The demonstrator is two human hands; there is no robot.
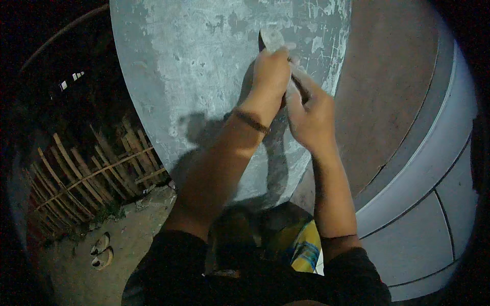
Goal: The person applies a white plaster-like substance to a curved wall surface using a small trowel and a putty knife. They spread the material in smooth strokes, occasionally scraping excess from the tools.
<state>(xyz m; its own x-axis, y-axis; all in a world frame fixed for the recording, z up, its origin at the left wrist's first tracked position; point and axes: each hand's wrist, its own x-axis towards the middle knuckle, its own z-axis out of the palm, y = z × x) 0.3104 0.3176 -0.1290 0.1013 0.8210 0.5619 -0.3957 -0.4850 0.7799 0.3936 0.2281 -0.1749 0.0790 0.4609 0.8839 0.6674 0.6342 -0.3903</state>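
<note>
My left hand is closed around a flat, pale-ended scraper. Its broad end pokes out past my fingers, against a blue-grey wall with worn, flaking paint. Just right of it and a little nearer, my right hand is also closed, its fingers reaching up against the left hand. A dark strip that looks like the tool's handle shows between thumb and fingers there. Most of the handle is hidden by both hands. A dark band circles my left wrist.
A brown surface lies right of the wall, bordered by a curved pale ledge and grey panels. At left, a stick fence stands behind a pair of sandals on bare ground. Yellow patterned cloth shows below my arms.
</note>
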